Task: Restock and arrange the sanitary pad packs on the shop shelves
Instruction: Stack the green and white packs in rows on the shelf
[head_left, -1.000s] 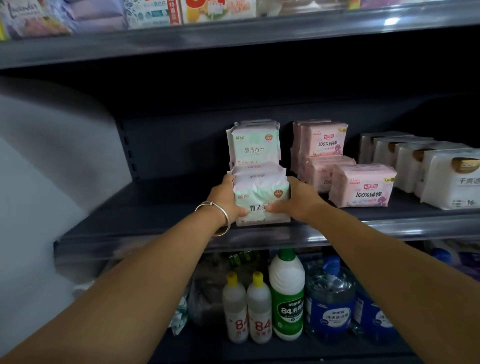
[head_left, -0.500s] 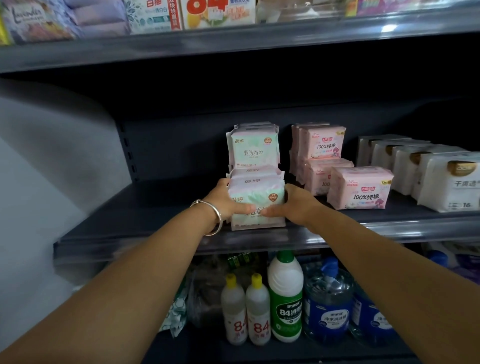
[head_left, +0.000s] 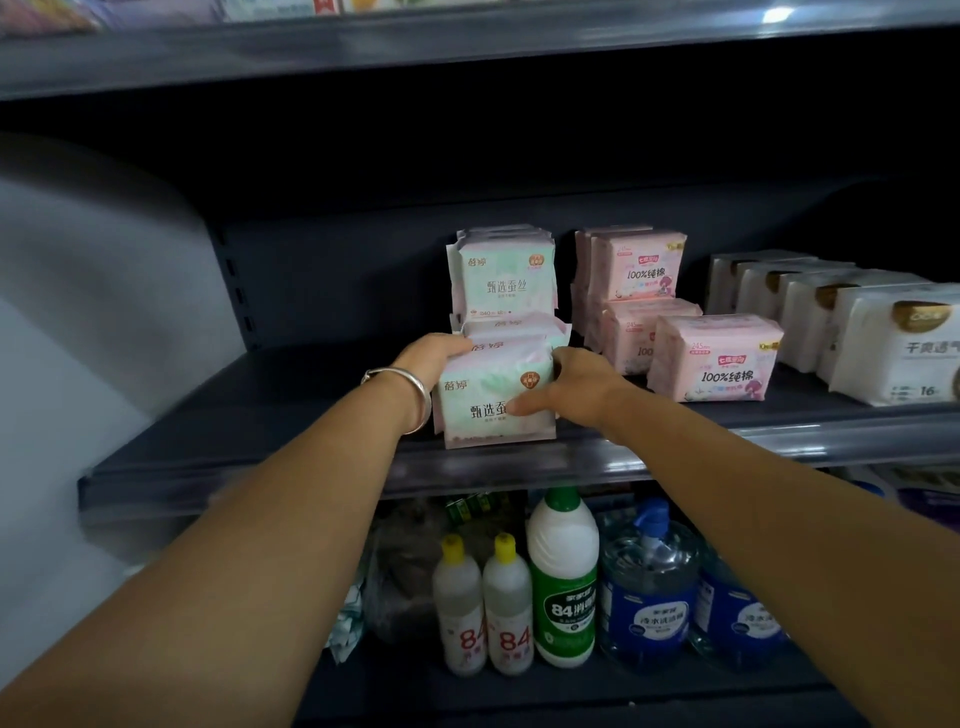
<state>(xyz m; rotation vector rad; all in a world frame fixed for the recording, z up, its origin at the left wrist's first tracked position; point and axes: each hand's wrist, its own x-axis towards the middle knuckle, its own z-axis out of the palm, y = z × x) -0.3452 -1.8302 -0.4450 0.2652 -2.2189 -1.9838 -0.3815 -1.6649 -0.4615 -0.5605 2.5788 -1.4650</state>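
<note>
both hands at the front of the middle shelf (head_left: 260, 415), clasping a mint-green pad pack (head_left: 493, 402) from either side. left hand (head_left: 434, 358) fingers curled over its upper left corner, silver bangle (head_left: 410, 395) on the wrist. right hand (head_left: 576, 387) pressed to its right side, thumb across the front face. pack stands upright at the shelf edge, in front of more mint-green packs (head_left: 501, 280). pink packs (head_left: 714, 358) just to the right, white packs (head_left: 893, 348) beyond. bleach bottles (head_left: 483, 608) on the shelf below
</note>
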